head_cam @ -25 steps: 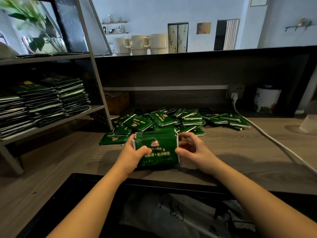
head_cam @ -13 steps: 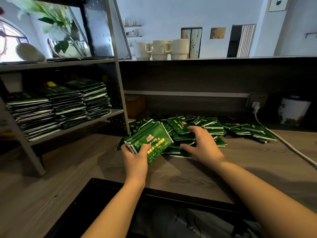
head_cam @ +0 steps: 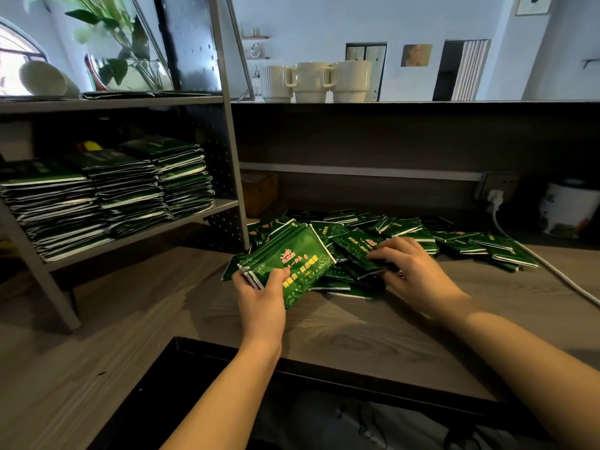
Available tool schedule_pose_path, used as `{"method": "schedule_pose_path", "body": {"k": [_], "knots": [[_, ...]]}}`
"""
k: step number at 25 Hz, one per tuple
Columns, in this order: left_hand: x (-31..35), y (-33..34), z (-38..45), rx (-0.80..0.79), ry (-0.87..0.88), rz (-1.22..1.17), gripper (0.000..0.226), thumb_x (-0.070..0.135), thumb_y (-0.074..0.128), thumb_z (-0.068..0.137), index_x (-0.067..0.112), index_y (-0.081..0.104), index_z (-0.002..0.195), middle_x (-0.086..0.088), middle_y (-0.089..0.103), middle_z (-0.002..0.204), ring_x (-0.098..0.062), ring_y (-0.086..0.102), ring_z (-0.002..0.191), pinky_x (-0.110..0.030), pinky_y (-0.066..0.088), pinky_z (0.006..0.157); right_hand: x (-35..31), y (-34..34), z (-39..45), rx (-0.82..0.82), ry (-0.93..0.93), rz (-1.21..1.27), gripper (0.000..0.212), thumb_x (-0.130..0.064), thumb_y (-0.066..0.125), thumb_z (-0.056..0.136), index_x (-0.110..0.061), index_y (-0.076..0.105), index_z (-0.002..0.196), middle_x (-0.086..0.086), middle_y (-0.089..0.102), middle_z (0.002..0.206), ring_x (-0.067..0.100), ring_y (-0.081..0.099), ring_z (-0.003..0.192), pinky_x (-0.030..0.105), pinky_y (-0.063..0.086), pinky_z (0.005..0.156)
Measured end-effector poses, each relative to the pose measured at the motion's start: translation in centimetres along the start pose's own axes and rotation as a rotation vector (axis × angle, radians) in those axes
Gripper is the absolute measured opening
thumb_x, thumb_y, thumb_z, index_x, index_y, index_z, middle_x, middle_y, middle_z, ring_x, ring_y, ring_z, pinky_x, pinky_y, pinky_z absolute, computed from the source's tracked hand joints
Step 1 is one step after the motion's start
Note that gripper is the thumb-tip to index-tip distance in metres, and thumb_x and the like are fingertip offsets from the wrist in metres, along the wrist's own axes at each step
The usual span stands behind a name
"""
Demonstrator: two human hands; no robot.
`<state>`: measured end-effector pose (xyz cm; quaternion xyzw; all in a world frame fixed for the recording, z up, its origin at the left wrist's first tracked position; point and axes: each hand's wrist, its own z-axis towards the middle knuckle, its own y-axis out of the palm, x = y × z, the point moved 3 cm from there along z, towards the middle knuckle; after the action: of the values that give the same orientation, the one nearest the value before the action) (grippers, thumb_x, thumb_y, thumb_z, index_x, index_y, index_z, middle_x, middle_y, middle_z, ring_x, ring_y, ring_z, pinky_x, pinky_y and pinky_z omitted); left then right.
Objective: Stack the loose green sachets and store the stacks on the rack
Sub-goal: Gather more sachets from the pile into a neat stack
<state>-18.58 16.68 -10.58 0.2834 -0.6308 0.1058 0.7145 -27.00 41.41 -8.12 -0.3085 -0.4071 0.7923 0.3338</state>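
From the head camera, we hold a small stack of green sachets (head_cam: 292, 261) in our left hand (head_cam: 259, 297), thumb on top, fingers curled under. Our right hand (head_cam: 412, 271) lies on the loose pile (head_cam: 406, 235) near the surface's back edge, fingers spread and pinching one sachet. They look light, thin and slippery, so we should grip the stack's short edges. The rack (head_cam: 224, 151) holds finished stacks.
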Motion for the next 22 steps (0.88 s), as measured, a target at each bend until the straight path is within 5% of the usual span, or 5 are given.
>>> {"method": "schedule_pose_path", "body": {"k": [5, 7, 10, 15, 22], "knots": [[-0.2, 0.3, -0.2, -0.014, 0.026, 0.062, 0.039, 0.016, 0.068, 0.088, 0.016, 0.045, 0.12, 0.004, 0.059, 0.105, -0.01, 0.056, 0.096, -0.026, 0.038, 0.071, 1.1, -1.4, -5.2, -0.309, 0.222, 0.248, 0.037, -0.048, 0.071, 0.084, -0.041, 0.064, 0.119, -0.014, 0.034, 0.148, 0.005, 0.038, 0.132, 0.035, 0.037, 0.11], [-0.1, 0.6, -0.4, -0.049, 0.022, 0.117, 0.04, 0.017, 0.069, 0.088, 0.018, 0.044, 0.119, 0.005, 0.058, 0.105, -0.007, 0.054, 0.094, -0.031, 0.038, 0.078, 1.2, -1.0, -5.5, -0.214, 0.343, 0.351, 0.038, -0.063, 0.069, 0.076, -0.04, 0.067, 0.106, -0.012, 0.042, 0.143, 0.007, 0.044, 0.129, 0.037, 0.041, 0.106], [-0.5, 0.8, -0.2, -0.094, 0.0, 0.221, 0.057, 0.026, 0.075, 0.082, 0.016, 0.045, 0.129, -0.005, 0.06, 0.122, -0.024, 0.056, 0.112, -0.042, 0.042, 0.094, 0.9, -0.8, -4.5, -0.005, 0.57, 0.348, 0.047, -0.047, 0.081, 0.075, -0.023, 0.056, 0.108, -0.002, 0.059, 0.117, 0.016, 0.06, 0.102, 0.034, 0.049, 0.086], [-0.6, 1.1, -0.6, -0.146, -0.014, 0.271, 0.064, 0.025, 0.077, 0.082, 0.021, 0.039, 0.133, -0.004, 0.058, 0.127, -0.025, 0.053, 0.118, -0.037, 0.037, 0.095, -0.4, -0.8, -3.6, -0.105, 0.866, 0.435, 0.074, -0.037, 0.087, 0.072, -0.019, 0.046, 0.13, 0.0, 0.058, 0.112, 0.024, 0.059, 0.108, 0.033, 0.046, 0.082], [-0.6, 1.6, -1.1, -0.325, -0.024, 0.447, 0.096, 0.04, 0.08, 0.079, 0.025, 0.023, 0.154, -0.003, 0.04, 0.153, -0.027, 0.039, 0.139, -0.041, 0.035, 0.109, 1.4, -0.6, -5.7, 0.578, 0.92, 1.393, 0.022, 0.003, 0.068, 0.084, -0.001, 0.069, 0.105, 0.016, 0.073, 0.093, 0.031, 0.069, 0.081, 0.042, 0.058, 0.076]]}}
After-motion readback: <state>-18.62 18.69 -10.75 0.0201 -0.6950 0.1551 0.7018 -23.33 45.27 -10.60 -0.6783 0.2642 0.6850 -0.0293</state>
